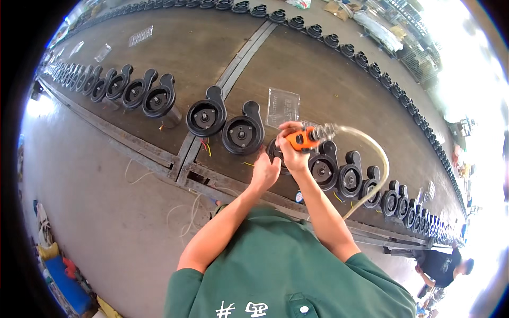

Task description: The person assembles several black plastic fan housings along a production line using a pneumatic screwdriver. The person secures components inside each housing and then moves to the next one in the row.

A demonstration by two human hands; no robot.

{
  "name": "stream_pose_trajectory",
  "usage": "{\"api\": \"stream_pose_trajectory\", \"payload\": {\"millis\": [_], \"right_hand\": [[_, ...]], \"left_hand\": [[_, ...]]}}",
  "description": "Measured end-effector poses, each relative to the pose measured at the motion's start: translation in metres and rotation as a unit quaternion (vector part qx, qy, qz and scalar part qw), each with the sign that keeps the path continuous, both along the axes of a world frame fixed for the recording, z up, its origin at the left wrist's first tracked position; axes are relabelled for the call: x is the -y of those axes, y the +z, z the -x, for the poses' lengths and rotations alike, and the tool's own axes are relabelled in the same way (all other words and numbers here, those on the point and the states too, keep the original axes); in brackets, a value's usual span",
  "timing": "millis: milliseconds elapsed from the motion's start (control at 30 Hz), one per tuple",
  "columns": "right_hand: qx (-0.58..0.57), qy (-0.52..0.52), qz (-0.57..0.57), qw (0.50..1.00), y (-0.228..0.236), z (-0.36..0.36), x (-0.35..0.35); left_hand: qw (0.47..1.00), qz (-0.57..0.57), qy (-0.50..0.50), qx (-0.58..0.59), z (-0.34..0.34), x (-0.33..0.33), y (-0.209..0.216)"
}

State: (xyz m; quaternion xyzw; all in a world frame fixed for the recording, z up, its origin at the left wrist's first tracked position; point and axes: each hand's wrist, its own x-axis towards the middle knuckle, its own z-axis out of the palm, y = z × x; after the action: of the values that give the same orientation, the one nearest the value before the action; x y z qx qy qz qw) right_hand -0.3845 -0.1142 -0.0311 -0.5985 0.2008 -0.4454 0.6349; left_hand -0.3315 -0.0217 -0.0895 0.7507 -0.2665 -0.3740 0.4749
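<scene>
Your right hand [292, 155] is holding the orange tool [300, 140], fingers wrapped closely around its body, over a partly hidden black housing [273, 150] along the near edge of the bench [318, 79]. Your left hand [266, 172] is sitting at that housing's near left side, fingers partly curled; I cannot tell whether it is gripping anything. Your fingers are hiding the tool's tip.

You seem to be working on this housing with the tool, so you do best by keeping the tip square to the work and pressing evenly. If you are steadying the rim, keep your left fingertips clear of the tip. The clear hose [386, 159] is arching right over neighbouring housings, so leave it slack and watch that it is not dragging on them. Coloured wires [207, 147] are trailing near the edge; mind that none are getting pinched.

Counting: you are using one tool on one hose, with one housing under your hands. Two large housings [243, 135] are standing just left, and three [323, 168] are showing most clearly just right; beyond, both ends of the row are shrinking past counting, as is the far row [331, 40]. One clear plastic sheet [282, 107] is lying just beyond your hands.
</scene>
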Motion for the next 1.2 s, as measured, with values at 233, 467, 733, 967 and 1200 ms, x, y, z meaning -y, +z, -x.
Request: {"api": "stream_pose_trajectory", "payload": {"millis": [233,467,733,967,1200], "right_hand": [[-0.03,-0.03,-0.062,0.997,0.018,-0.012,0.016],[0.065,0.006,-0.031,0.997,0.024,0.029,-0.006],[0.112,-0.084,-0.071,0.988,0.011,0.041,0.045],[0.091,-0.086,-0.072,0.99,0.001,0.038,0.047],[0.065,-0.036,-0.048,0.996,-0.001,0.041,0.041]], "left_hand": [[0.996,0.063,-0.008,-0.067,0.001,0.002,-0.009],[0.993,0.102,0.021,-0.063,0.002,0.004,-0.027],[0.989,0.085,0.016,-0.118,0.001,0.004,-0.028],[0.993,0.07,0.016,-0.097,0.0,0.005,-0.03],[0.993,0.072,0.019,-0.095,0.001,0.004,-0.028]]}}
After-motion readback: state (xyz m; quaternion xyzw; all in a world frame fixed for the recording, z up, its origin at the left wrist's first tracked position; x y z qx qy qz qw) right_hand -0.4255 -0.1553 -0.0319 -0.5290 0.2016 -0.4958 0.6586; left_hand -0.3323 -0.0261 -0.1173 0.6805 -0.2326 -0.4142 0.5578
